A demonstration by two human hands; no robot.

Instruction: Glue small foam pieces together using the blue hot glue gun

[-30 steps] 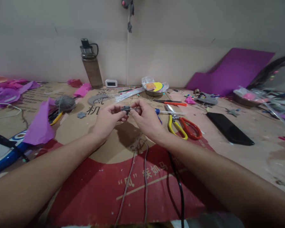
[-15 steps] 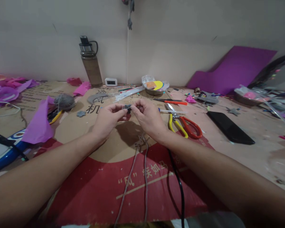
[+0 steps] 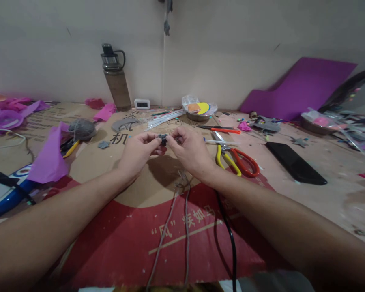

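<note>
Between my two hands, above the cardboard, is a small dark grey felt-like piece [image 3: 162, 138]; its exact shape is mostly covered by fingers. My left hand [image 3: 141, 152] pinches its left side with thumb and forefinger. From the other side, my right hand [image 3: 190, 150] grips it the same way. Below the hands, grey yarn [image 3: 187, 219] runs down the cardboard toward me from a loose tangle. Scissors [image 3: 231, 158] with one yellow and one red handle lie just right of my right hand. A flat grey felt piece [image 3: 104, 144] rests left of my left hand.
A ball of grey yarn [image 3: 82, 129] and purple sheet scraps [image 3: 50, 158] are on the left. At the back stand a water bottle [image 3: 117, 85], a small digital clock [image 3: 142, 104] and a metal bowl [image 3: 197, 117]. A black phone [image 3: 295, 163] lies to the right.
My fingers have shifted slightly on the grey piece, and more of it shows between them. The right fingertips sit slightly further left. Objects on the table stay put.
</note>
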